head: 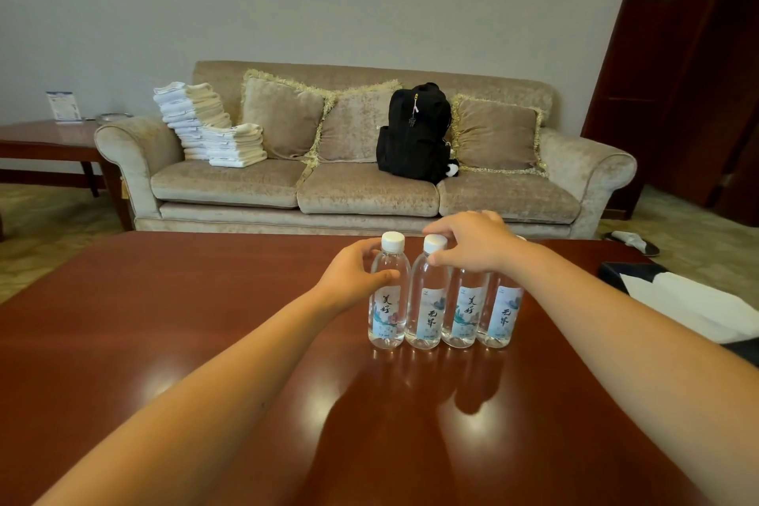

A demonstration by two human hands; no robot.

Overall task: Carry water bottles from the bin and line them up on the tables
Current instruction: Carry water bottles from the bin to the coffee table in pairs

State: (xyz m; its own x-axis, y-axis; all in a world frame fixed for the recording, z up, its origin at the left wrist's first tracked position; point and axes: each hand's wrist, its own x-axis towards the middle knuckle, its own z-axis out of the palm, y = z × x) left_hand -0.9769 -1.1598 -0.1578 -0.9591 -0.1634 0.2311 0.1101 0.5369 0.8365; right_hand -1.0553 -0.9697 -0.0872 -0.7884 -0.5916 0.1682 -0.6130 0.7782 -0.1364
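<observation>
Several clear water bottles with white caps and pale blue labels stand upright in a tight row on the polished red-brown table [164,341]. My left hand [353,275] grips the leftmost bottle [386,300] at its shoulder, thumb across the front. My right hand [472,242] reaches over the row and grips the top of the second bottle [427,304], thumb and finger at its cap. The third bottle [466,312] and the rightmost bottle [501,312] stand under my right wrist, their caps hidden. No bin is in view.
A beige sofa [230,185] behind the table holds folded towels [213,127], cushions and a black backpack [415,131]. A dark tissue box with white paper [690,300] sits at the table's right edge. A side table [49,140] stands far left, a dark door [690,74] right.
</observation>
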